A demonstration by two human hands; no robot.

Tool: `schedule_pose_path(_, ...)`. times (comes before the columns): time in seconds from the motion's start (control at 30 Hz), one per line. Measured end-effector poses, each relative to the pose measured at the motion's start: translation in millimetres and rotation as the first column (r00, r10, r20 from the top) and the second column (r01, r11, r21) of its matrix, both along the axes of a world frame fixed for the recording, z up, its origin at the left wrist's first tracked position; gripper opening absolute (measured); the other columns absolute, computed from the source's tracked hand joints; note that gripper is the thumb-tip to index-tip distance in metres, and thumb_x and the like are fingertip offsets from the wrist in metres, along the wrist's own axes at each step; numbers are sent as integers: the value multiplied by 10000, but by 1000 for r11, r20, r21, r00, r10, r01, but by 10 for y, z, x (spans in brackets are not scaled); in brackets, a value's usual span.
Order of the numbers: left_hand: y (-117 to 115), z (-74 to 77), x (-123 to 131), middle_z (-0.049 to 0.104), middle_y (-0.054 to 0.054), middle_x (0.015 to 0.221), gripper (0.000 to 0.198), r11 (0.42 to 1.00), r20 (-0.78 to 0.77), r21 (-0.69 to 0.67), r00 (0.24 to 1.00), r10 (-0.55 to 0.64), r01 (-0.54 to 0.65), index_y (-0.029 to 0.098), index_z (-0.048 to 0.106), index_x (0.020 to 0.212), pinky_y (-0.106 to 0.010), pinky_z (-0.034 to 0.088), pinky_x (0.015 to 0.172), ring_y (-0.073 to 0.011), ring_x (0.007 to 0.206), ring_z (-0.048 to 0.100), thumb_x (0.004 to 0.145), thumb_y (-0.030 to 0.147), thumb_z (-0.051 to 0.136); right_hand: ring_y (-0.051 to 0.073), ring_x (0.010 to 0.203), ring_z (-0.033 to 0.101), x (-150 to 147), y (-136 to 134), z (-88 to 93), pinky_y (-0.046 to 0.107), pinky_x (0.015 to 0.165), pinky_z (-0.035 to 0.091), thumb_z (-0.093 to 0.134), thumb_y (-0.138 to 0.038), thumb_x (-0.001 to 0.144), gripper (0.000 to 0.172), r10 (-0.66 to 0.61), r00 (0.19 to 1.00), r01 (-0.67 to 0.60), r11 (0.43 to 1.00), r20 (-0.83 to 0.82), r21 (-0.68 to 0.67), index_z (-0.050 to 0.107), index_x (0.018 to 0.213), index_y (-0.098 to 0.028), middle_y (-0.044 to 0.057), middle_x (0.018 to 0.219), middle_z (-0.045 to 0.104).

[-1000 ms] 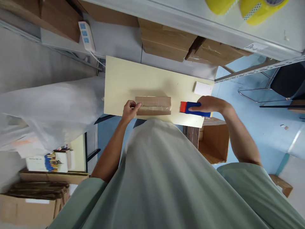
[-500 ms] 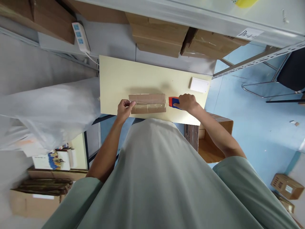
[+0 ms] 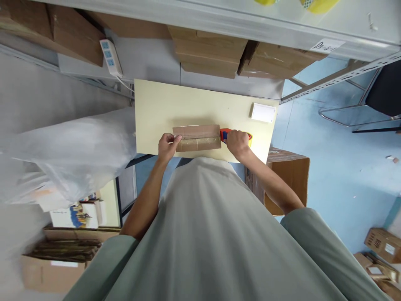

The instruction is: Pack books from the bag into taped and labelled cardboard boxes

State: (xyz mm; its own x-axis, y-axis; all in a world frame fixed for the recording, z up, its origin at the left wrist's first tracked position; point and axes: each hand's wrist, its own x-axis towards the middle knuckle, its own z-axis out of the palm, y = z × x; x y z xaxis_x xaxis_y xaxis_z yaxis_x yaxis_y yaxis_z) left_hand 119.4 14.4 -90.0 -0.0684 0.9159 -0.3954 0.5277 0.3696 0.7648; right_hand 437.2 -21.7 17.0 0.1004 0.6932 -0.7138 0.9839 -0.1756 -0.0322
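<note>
A small flat cardboard box [image 3: 200, 131] lies near the front edge of the pale yellow table [image 3: 156, 108], with a strip of clear tape along its length. At its left end my left hand [image 3: 169, 146] pinches the edge, thumb on top. My right hand [image 3: 238, 144] is wrapped round a red and blue tape dispenser [image 3: 223, 134], whose front end meets the box's right end. A yellow roll of tape [image 3: 249, 139] shows past the knuckles. The dispenser's handle is hidden in my palm.
A white flat box [image 3: 263, 113] lies at the table's right. Behind stand cardboard boxes [image 3: 209, 50] on a shelf, beside a power strip [image 3: 111, 57]. An open carton [image 3: 288, 177] stands below right. Translucent plastic sheeting [image 3: 78, 142] bulges at left.
My right hand has moved the tape dispenser left, up to the box's right end, and turned it so the yellow roll shows. My left hand still holds the box's left end.
</note>
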Motion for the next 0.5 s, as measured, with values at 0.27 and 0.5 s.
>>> schedule_pose_path(0.27, 226, -8, -38, 683, -17, 909, 351, 998, 9, 32, 999, -50, 50, 253, 573, 904, -332, 571, 854, -201, 871, 681, 849, 482, 833, 328, 991, 778, -268, -122, -298, 399, 810, 562, 583, -352, 1128, 370, -185, 981, 182, 982, 58, 45, 745, 1288, -61, 254, 1043, 806)
schedule_pose_path(0.5, 367, 19, -101, 755, -35, 905, 315, 997, 9, 54, 998, -64, 64, 245, 646, 924, -338, 578, 870, -209, 862, 714, 862, 480, 847, 358, 1029, 805, -153, -399, -444, 382, 824, 600, 505, -660, 1144, 593, -623, 778, 622, 743, -85, 246, 692, 1243, -105, 277, 1104, 815)
